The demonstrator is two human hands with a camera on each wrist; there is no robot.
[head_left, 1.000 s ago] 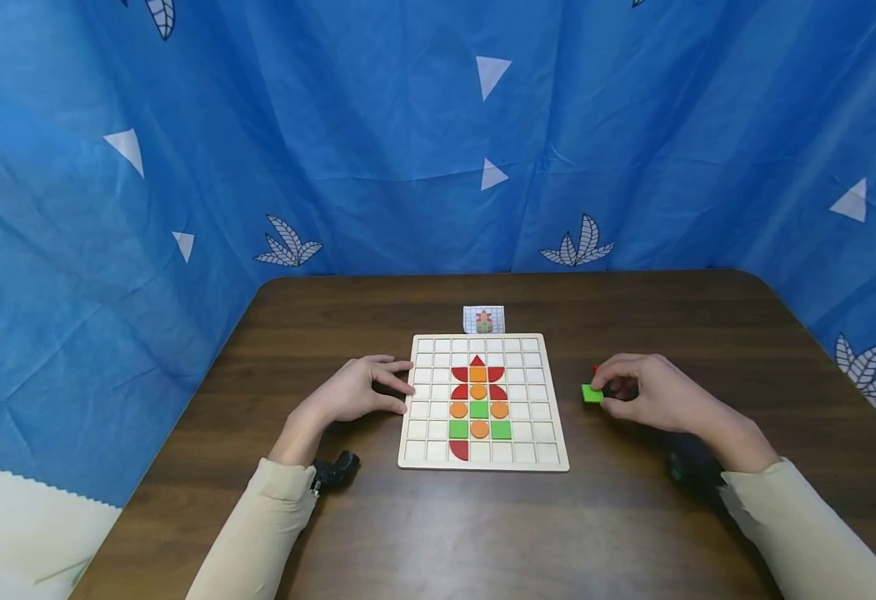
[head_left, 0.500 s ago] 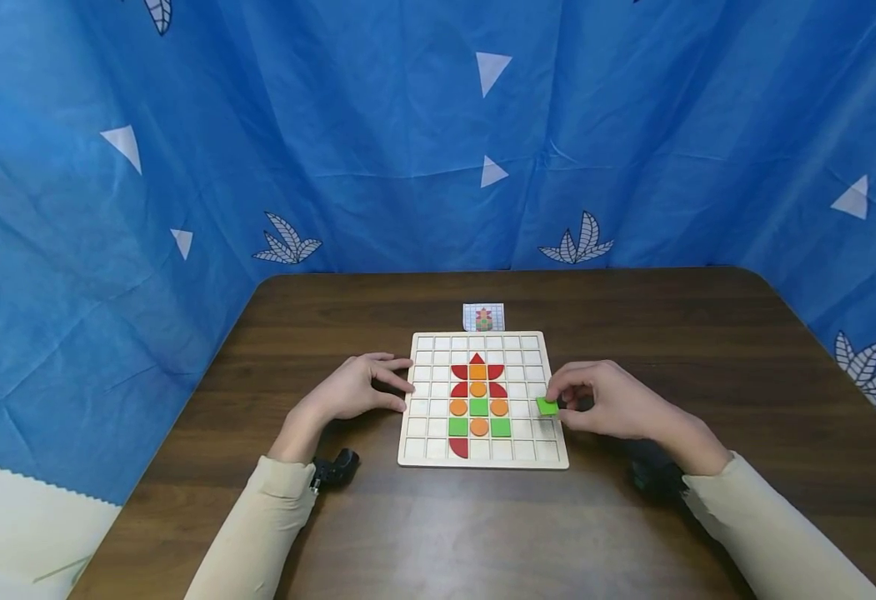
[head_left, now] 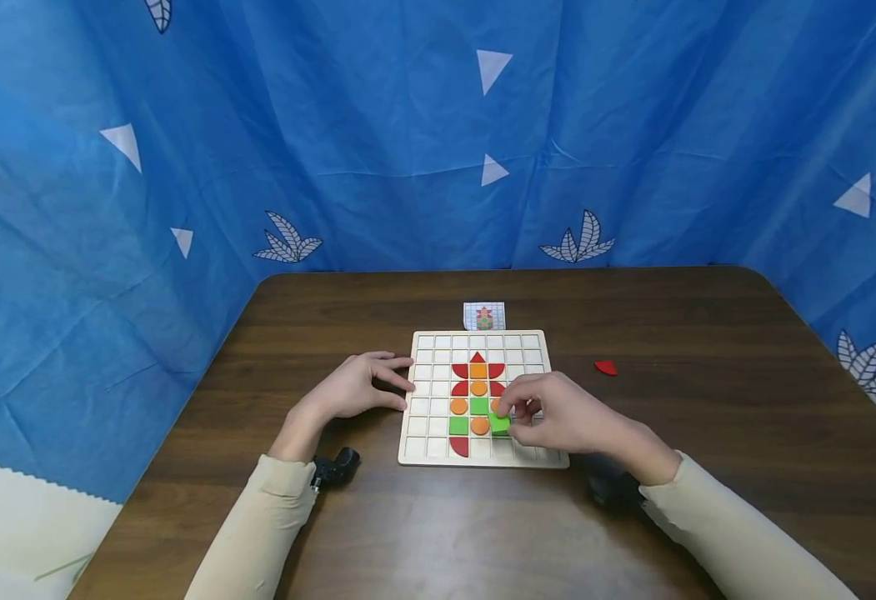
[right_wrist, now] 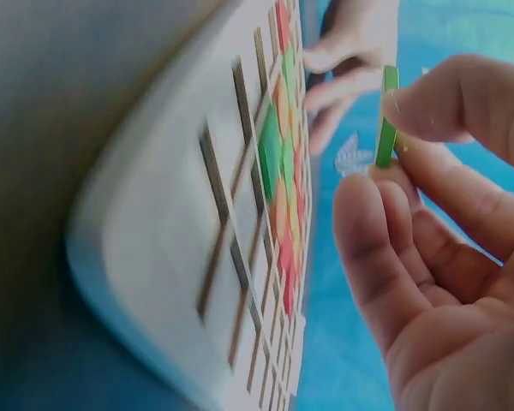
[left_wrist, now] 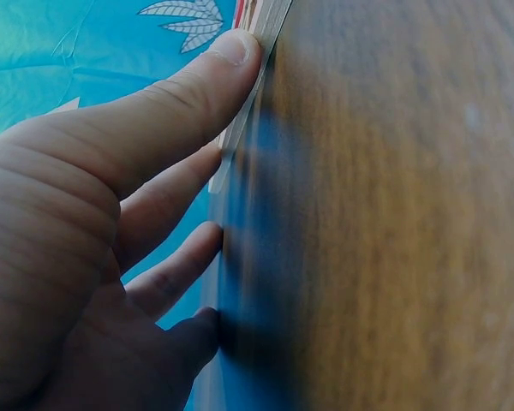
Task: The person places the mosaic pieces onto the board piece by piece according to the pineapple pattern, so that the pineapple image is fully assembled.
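Observation:
A white gridded board (head_left: 430, 433) lies on the table, several red, orange and green pieces set in its cells. My left hand (head_left: 355, 387) rests at the board's left edge, fingers spread, thumb and fingertips touching the rim. Above the board's lower middle, my right hand (head_left: 558, 412) pinches a green square tile (head_left: 499, 424) between thumb and fingers. In the right wrist view that green tile (right_wrist: 386, 116) stands on edge in the pinch, apart from the board. It partly hides the pieces under it in the head view. One red quarter-circle piece (head_left: 458, 447) sits in the bottom row.
A small printed pattern card (head_left: 484, 317) lies just behind the board. One loose red piece (head_left: 606, 367) is on the table right of the board. The brown table (head_left: 347, 533) reaches back to a blue curtain (head_left: 407, 167).
My right hand has carried the green tile leftward from the table to over the board, uncovering the loose red piece. My left hand has stayed at the board's edge.

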